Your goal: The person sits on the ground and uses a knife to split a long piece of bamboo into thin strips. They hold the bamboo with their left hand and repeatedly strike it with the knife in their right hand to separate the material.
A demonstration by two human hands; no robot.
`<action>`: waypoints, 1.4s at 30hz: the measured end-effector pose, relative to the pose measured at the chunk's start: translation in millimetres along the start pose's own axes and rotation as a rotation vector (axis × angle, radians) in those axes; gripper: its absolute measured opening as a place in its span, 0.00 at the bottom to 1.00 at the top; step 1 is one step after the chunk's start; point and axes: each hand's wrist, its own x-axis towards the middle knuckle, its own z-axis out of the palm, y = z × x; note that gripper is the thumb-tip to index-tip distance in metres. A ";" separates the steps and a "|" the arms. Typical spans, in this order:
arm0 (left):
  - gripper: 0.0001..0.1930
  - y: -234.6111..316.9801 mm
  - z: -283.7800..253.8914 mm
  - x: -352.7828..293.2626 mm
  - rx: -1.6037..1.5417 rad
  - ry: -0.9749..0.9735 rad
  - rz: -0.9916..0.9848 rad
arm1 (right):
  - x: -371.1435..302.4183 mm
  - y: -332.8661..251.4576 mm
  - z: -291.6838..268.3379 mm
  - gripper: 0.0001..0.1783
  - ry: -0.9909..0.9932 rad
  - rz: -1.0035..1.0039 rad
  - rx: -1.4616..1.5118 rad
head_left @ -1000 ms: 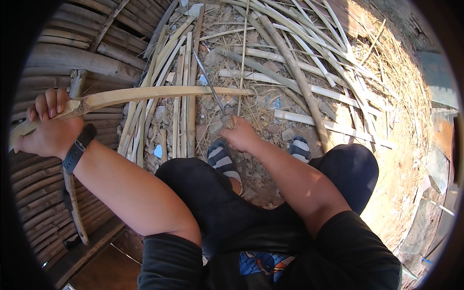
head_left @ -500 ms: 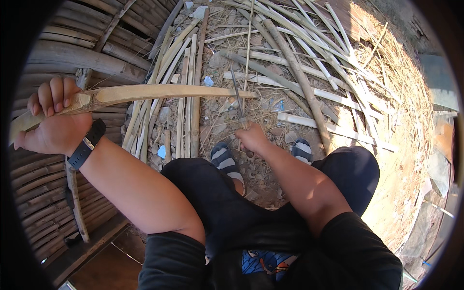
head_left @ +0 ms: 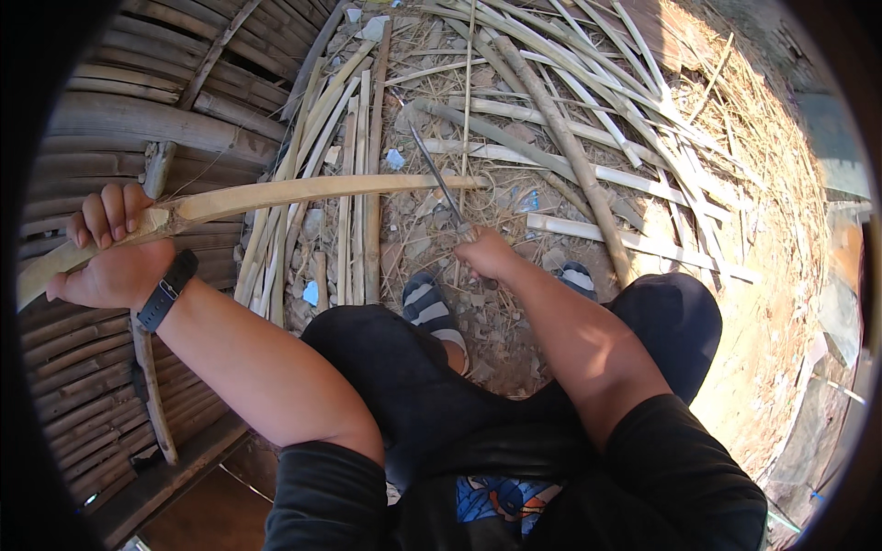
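A long pale bamboo strip (head_left: 285,190) reaches from the left edge toward the middle, slightly bowed, with a node near my left hand. My left hand (head_left: 119,248), wearing a dark wristwatch, is closed around the strip's left part. In the middle, my right hand (head_left: 487,253) is wrapped round the handle of a long, narrow-bladed knife (head_left: 435,172). The blade points away and to the left and crosses the strip near its right end. From this view I cannot tell whether blade and strip touch.
Split bamboo lengths (head_left: 588,165) lie across the ground ahead, with more strips (head_left: 354,184) beside the slatted bamboo wall (head_left: 175,124) at left. Straw and rubble cover the ground. A round pole (head_left: 565,138) lies across the pile. My sandalled feet (head_left: 429,308) are below my hands.
The knife's blade has swung so its tip lies farther left, and my right hand has shifted slightly right. My left hand has moved a little right and down, still holding the strip.
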 end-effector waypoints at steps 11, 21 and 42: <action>0.37 -3.0 14.1 4.2 0.064 0.043 0.007 | -28.5 -62.0 57.4 0.23 0.054 -0.687 -0.186; 0.37 -7.1 32.6 4.5 0.094 0.039 0.029 | 8.1 25.4 -9.8 0.17 0.130 0.097 0.111; 0.32 -31.6 73.6 -4.9 0.585 0.847 0.311 | -30.3 -45.3 39.5 0.15 -0.073 -0.198 0.167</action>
